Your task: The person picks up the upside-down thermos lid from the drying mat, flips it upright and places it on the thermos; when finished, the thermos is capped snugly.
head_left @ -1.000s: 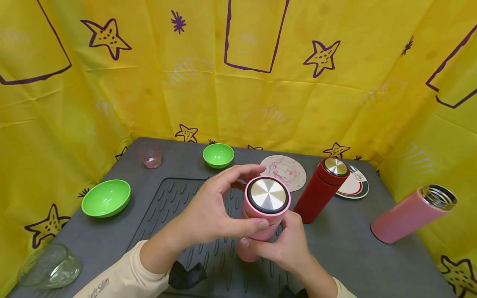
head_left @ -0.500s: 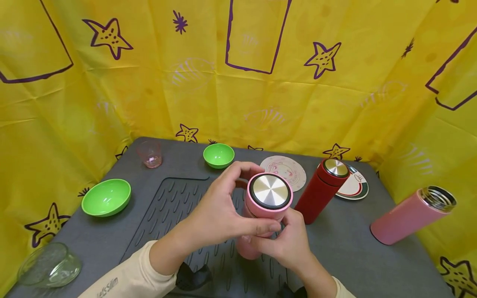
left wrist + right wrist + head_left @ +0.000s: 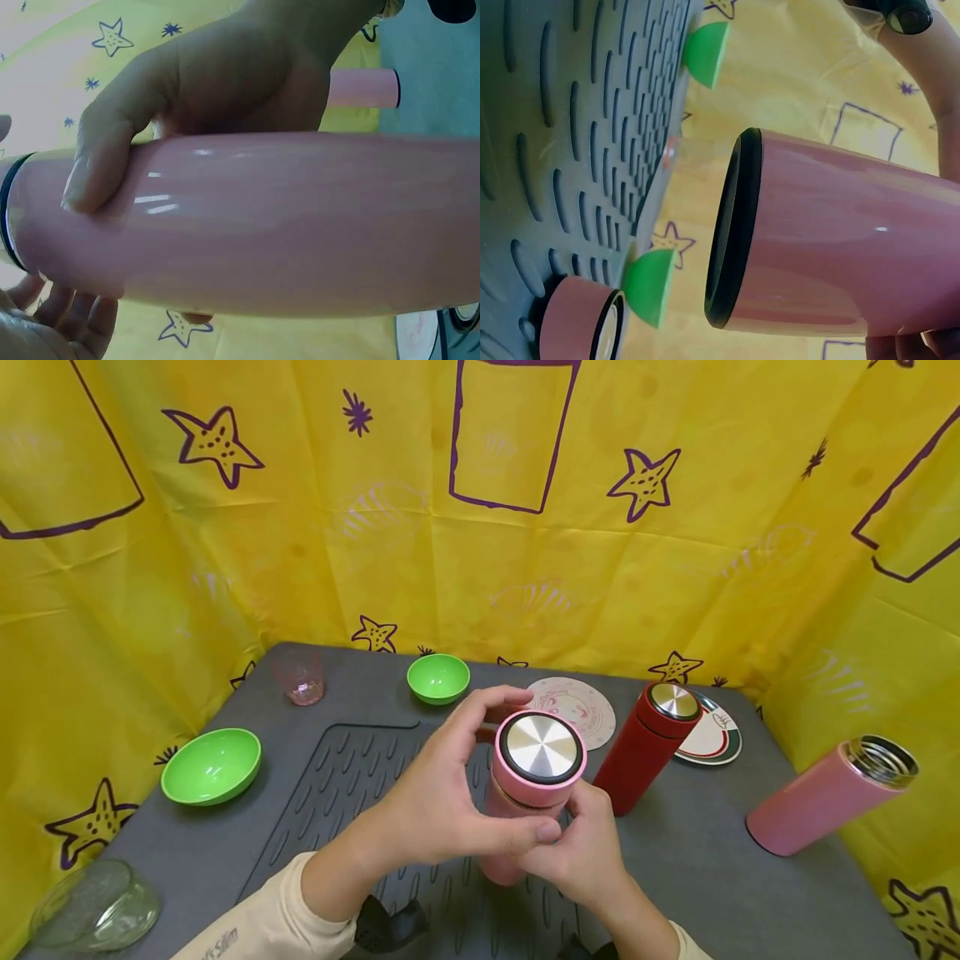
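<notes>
1. Left hand (image 3: 435, 802): fingers curled round the lid (image 3: 542, 757) of the pink flask (image 3: 517, 827).
2. Right hand (image 3: 581, 852): grips the flask body, held above the ribbed mat (image 3: 337, 793).
3. Red flask (image 3: 647, 745): upright, just right.
4. Worktop (image 3: 697, 860): green bowls (image 3: 212, 765) at left.

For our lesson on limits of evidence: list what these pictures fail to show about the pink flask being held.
- Head view: the pink flask body is covered by the left hand and right hand.
- Left wrist view: its base is cut off by the edge.
- Right wrist view: its lid top faces away.
</notes>
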